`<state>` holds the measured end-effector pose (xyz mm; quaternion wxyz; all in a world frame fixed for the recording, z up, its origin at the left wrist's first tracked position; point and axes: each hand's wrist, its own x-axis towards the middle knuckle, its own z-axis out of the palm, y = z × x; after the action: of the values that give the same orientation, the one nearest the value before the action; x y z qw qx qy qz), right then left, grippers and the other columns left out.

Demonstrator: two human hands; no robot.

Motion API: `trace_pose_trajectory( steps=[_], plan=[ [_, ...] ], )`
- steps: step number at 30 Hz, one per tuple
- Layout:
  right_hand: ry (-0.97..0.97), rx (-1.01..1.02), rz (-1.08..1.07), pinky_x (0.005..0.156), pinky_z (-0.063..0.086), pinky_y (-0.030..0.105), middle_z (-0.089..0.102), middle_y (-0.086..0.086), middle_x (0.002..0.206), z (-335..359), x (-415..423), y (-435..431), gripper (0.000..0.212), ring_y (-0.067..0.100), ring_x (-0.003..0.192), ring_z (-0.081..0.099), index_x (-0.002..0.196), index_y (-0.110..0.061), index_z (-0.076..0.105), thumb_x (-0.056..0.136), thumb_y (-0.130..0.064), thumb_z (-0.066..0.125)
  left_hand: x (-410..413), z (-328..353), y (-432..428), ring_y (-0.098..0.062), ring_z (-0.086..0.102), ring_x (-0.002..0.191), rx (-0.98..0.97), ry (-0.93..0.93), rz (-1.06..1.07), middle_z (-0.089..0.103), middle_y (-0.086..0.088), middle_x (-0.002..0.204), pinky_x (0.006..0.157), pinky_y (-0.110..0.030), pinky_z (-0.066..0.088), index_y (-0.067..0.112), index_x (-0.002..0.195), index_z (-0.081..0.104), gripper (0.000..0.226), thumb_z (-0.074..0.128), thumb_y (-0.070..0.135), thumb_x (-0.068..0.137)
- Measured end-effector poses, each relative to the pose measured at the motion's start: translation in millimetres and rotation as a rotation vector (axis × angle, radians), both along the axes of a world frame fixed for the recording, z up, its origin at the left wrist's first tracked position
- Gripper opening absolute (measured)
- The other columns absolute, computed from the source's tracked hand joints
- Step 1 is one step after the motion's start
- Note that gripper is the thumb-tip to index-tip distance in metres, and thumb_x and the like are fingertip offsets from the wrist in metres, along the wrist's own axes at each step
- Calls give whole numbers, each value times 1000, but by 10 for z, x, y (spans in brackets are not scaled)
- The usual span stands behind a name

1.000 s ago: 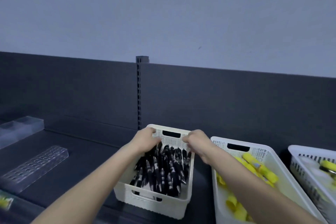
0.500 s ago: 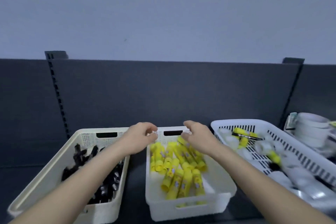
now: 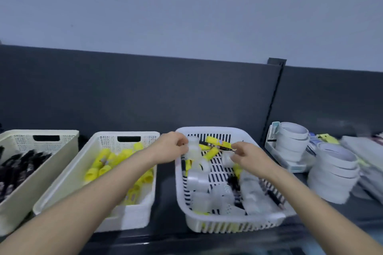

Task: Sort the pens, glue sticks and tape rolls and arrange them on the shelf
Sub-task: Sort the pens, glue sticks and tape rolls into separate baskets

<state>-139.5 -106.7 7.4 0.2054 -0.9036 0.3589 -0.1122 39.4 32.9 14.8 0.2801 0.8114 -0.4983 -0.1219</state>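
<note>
Moved over to mixed basket (image 3: 209, 130) | left fingers (image 3: 182, 143) curl round tape roll (image 3: 194, 147) | right fingers (image 3: 236, 148) pinch pen (image 3: 216, 146)

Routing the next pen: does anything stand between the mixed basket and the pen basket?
Yes: the glue stick basket sits between the mixed basket and the pen basket, and the left forearm crosses above it.

"What colours are the bins?"

"The cream perforated plastic bin (image 3: 41, 136) holds black pens (image 3: 18, 163). The off-white perforated plastic bin (image 3: 107, 141) holds yellow glue sticks (image 3: 103, 159)."

"And the third?"

"The white slotted plastic basket (image 3: 228, 225) shows dark stripes through its slots. Clear tape rolls (image 3: 199, 180) lie among yellow and black pieces. The stacked white tape rolls (image 3: 333, 174) sit before a dark grey shelf panel (image 3: 145, 93)."
</note>
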Motion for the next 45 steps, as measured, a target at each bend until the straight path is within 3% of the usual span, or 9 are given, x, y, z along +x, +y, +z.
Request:
trace_pose_trajectory(
  steps=[8, 13, 20, 22, 28, 32, 36, 43, 45],
  plan=[
    [106, -97, 68, 53, 25, 18, 41, -11, 81, -62, -462, -430, 18, 12, 87, 37, 103, -14, 59, 93, -22, 46, -421, -87, -425, -25, 55, 111, 195, -101, -37, 59, -11, 122, 91, -29, 44, 5, 122, 57, 33, 45, 19, 95],
    [203, -81, 127, 75, 33, 21, 56, 6, 125, -97, -491, -397, 39, 18, 101, 52, 128, -13, 50, 93, -30, 47, -537, -163, -450, -26, 47, 121, 489, -229, -168, 49, -9, 134, 97, -33, 41, 14, 136, 43, 48, 50, 31, 92],
    [415, -147, 233, 71, 49, 32, 56, 9, 105, -185, -241, -176, 35, 27, 97, 57, 104, -6, 58, 87, -37, 54, -630, -196, -319, -22, 30, 131, 679, -253, -328, 32, 0, 138, 106, -42, 35, 35, 140, 32, 77, 66, 56, 75],
    [435, -190, 294, 85, 49, 36, 57, 7, 112, -222, -125, -126, 43, 24, 105, 55, 110, -8, 59, 84, -42, 57, -623, -244, -324, -22, 27, 126, 721, -284, -335, 31, 0, 131, 103, -45, 38, 36, 137, 36, 75, 69, 53, 72],
    [352, -176, 243, 90, 49, 41, 59, 9, 117, -232, 51, -286, 38, 25, 103, 58, 114, -6, 59, 88, -33, 53, -439, -229, -310, -19, 41, 118, 599, -254, -386, 41, 4, 125, 97, -41, 43, 30, 124, 51, 58, 73, 44, 72],
    [303, -161, 172, 94, 46, 40, 57, 12, 123, -227, 98, -557, 34, 28, 111, 55, 117, -2, 57, 92, -23, 48, -307, -121, -384, -18, 50, 117, 392, -190, -272, 52, 1, 130, 98, -33, 43, 24, 134, 45, 48, 55, 37, 89],
    [229, -158, 135, 94, 45, 43, 57, 16, 122, -230, 271, -759, 30, 31, 111, 54, 114, -1, 57, 92, -13, 41, -137, -77, -631, -21, 54, 113, 217, -260, -149, 60, -6, 123, 92, -30, 45, 9, 121, 59, 32, 41, 15, 95],
    [187, -126, 134, 101, 40, 36, 50, 12, 133, -284, 442, -1003, 37, 27, 122, 46, 131, -7, 47, 95, -11, 36, -38, -338, -1227, -27, 51, 77, 372, -391, -179, 48, -1, 64, 65, -31, 40, 13, 71, 52, 21, 51, 25, 88],
    [171, -116, 129, 98, 41, 36, 52, 12, 130, -318, 473, -1063, 37, 28, 119, 48, 129, -7, 48, 95, -9, 36, -110, -380, -1367, -26, 53, 81, 452, -496, -188, 54, -1, 72, 69, -31, 37, 14, 75, 52, 24, 55, 35, 87]
  ],
)
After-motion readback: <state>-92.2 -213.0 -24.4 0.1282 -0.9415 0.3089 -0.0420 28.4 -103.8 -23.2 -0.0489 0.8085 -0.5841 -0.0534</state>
